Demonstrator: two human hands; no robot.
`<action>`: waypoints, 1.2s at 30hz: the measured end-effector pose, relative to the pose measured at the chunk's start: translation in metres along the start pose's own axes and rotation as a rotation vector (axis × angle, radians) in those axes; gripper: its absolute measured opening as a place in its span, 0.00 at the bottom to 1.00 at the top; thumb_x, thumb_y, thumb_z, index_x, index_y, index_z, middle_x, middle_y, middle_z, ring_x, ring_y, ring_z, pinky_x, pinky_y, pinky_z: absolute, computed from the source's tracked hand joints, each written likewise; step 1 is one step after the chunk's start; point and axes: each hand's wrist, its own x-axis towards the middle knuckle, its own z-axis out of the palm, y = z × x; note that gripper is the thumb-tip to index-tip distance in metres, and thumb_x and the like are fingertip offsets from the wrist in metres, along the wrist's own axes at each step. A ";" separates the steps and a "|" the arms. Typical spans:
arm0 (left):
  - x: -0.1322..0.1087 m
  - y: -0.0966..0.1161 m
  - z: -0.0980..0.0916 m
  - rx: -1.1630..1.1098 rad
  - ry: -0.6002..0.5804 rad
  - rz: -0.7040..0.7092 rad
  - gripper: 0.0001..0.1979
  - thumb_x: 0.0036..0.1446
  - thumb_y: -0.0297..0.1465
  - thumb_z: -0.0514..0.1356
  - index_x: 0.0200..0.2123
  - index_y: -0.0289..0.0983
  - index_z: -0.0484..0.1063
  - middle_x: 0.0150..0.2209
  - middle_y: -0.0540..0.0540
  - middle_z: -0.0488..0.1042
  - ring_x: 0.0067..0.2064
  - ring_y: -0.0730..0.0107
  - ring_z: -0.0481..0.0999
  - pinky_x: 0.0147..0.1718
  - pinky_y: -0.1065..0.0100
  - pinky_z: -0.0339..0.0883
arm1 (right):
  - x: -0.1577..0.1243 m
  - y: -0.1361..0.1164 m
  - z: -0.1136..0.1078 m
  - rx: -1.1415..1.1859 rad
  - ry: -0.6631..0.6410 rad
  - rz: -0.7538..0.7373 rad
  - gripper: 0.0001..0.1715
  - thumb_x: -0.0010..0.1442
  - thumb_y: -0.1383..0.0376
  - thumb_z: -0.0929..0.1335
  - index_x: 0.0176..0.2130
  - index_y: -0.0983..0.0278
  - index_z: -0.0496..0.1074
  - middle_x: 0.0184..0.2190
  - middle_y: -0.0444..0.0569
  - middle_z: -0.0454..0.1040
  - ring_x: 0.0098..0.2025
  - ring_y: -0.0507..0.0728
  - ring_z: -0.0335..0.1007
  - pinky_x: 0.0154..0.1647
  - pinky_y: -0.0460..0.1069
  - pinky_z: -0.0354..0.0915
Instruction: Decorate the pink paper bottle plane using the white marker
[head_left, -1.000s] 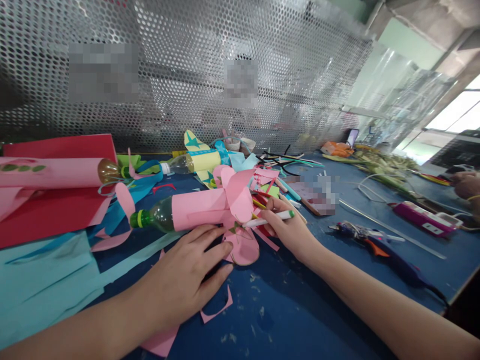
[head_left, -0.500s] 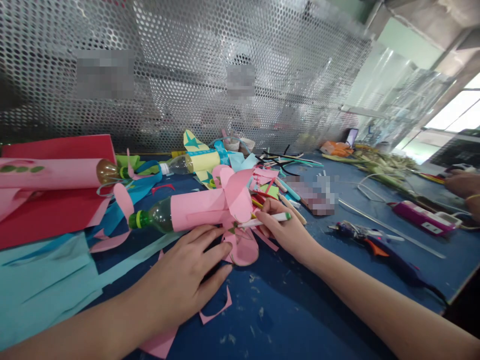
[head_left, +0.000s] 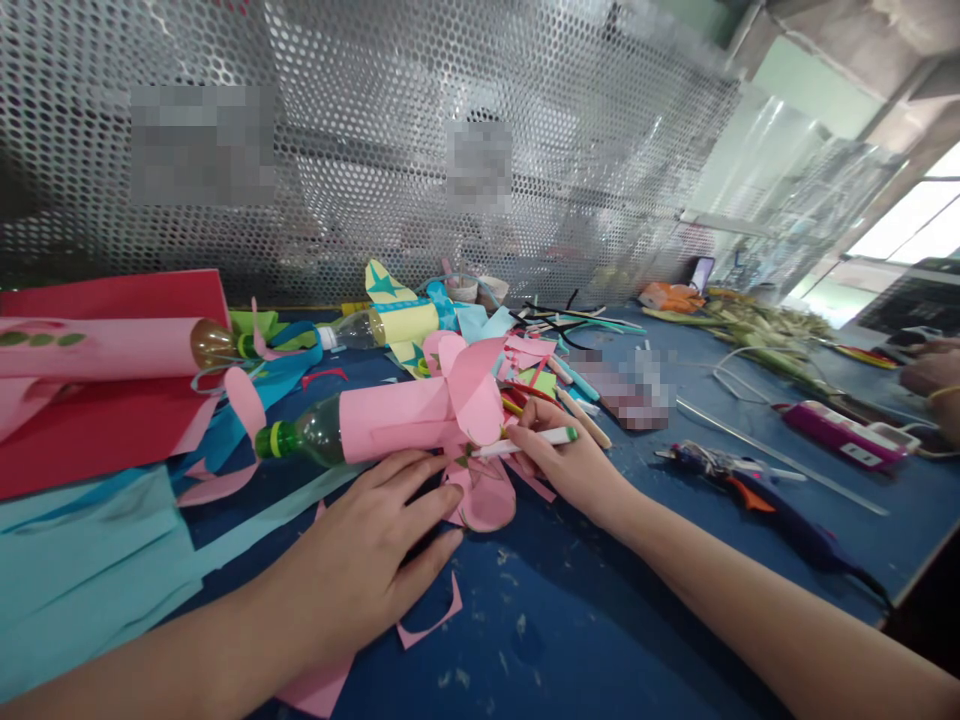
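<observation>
A green plastic bottle [head_left: 318, 438] wrapped in pink paper [head_left: 397, 415] lies on its side in front of me. Pink paper petals [head_left: 487, 490] spread from its right end, and one bears small green marks. My left hand [head_left: 394, 525] lies with fingers stretched over the lower edge of the wrap and the petal base, gripping nothing. A white marker with a green end [head_left: 529, 442] is pinched in my right hand [head_left: 566, 455]. Its tip points left at the green marks on the petal; I cannot tell whether it touches.
A blue glue gun [head_left: 780, 525] lies to the right, near a purple power strip [head_left: 847, 435]. Other bottle crafts, including a yellow-wrapped bottle [head_left: 409, 325], stand behind with paper scraps. Light blue paper [head_left: 82, 570] lies left. Another person's hand [head_left: 930, 370] shows at far right.
The marker and my right hand have shifted very slightly left. My left hand keeps its place on the pink paper, and the bottle looks unmoved.
</observation>
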 end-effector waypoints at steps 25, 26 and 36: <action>0.001 0.000 0.000 0.044 -0.034 0.013 0.18 0.68 0.35 0.48 0.51 0.36 0.74 0.55 0.35 0.74 0.57 0.44 0.71 0.51 0.39 0.70 | 0.000 0.000 0.000 0.010 0.036 0.007 0.15 0.54 0.59 0.68 0.26 0.59 0.57 0.11 0.34 0.61 0.13 0.48 0.51 0.15 0.44 0.45; 0.000 0.000 0.000 0.042 -0.033 0.013 0.18 0.68 0.35 0.48 0.51 0.36 0.74 0.55 0.35 0.74 0.58 0.44 0.71 0.51 0.39 0.70 | 0.000 0.001 0.000 0.014 0.028 0.003 0.15 0.54 0.58 0.68 0.26 0.59 0.57 0.11 0.34 0.62 0.13 0.48 0.52 0.15 0.44 0.45; -0.001 0.000 0.000 0.036 -0.022 0.017 0.18 0.68 0.34 0.48 0.50 0.37 0.74 0.53 0.36 0.75 0.57 0.44 0.71 0.50 0.39 0.71 | 0.002 0.004 0.000 0.040 0.003 0.002 0.15 0.54 0.59 0.69 0.26 0.59 0.57 0.11 0.34 0.62 0.13 0.48 0.51 0.15 0.44 0.44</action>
